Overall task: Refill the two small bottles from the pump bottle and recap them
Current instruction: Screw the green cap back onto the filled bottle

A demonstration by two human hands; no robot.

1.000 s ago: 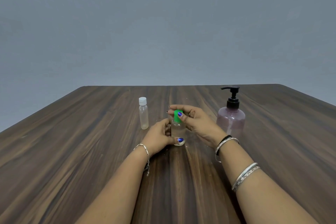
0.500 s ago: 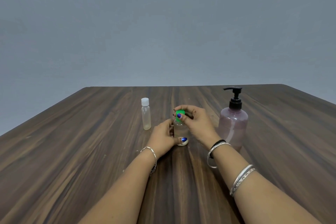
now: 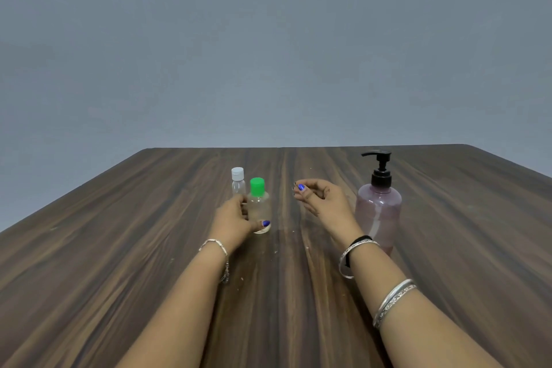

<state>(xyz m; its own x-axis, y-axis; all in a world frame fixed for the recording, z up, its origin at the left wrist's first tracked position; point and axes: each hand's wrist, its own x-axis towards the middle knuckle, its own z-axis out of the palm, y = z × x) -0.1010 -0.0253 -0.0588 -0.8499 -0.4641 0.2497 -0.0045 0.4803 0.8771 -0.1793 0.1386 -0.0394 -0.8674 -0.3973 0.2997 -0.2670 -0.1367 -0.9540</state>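
A clear small bottle with a green cap (image 3: pixel 259 207) stands upright on the wooden table (image 3: pixel 119 248). My left hand (image 3: pixel 234 219) grips its lower body from the left, thumb across the front. Just behind it, slightly to the left, stands a narrower clear bottle with a white cap (image 3: pixel 238 182). My right hand (image 3: pixel 321 202) hovers to the right of the green-capped bottle, fingers loosely curled and apart, holding nothing. The pale purple pump bottle (image 3: pixel 378 206) with a black pump head stands at the right, behind my right wrist.
The table's far edge runs across the middle of the view, with a plain grey wall behind it. Small pale specks lie on the wood near the bottles.
My right hand has let go of the green cap and drawn away to the right. The green-capped bottle has shifted left in my left hand, close to the white-capped bottle.
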